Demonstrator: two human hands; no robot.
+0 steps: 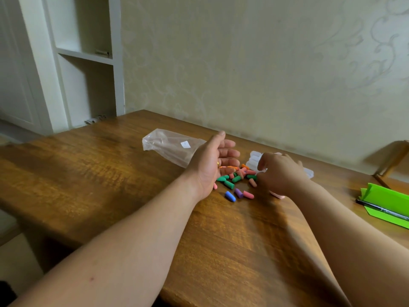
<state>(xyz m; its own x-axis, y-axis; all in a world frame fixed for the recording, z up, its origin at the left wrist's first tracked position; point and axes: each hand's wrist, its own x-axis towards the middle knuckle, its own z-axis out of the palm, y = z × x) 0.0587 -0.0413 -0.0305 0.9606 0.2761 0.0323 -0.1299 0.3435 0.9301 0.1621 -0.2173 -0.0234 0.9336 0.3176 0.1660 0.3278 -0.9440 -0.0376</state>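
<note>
On the wooden worktop (110,173), right between both hands, sits a loose pile of little coloured earplugs (234,178), green, pink and orange mostly. A blue one (230,196), a purple one (239,193) and a pink one (249,194) lie just apart on the near side. The left hand (212,160) stands on its edge touching the pile, grip spread, fingers straight, palm facing right like a wall. The right hand (281,173) hovers over the other side with curled fingers, but it's blurry, so I can't tell if that grip pinches anything. A clear plastic bag (168,147) lies behind the left hand, small clear cases (254,160) behind the right. Far right: a green folder (389,204) with a pen (382,210) on it.
</note>
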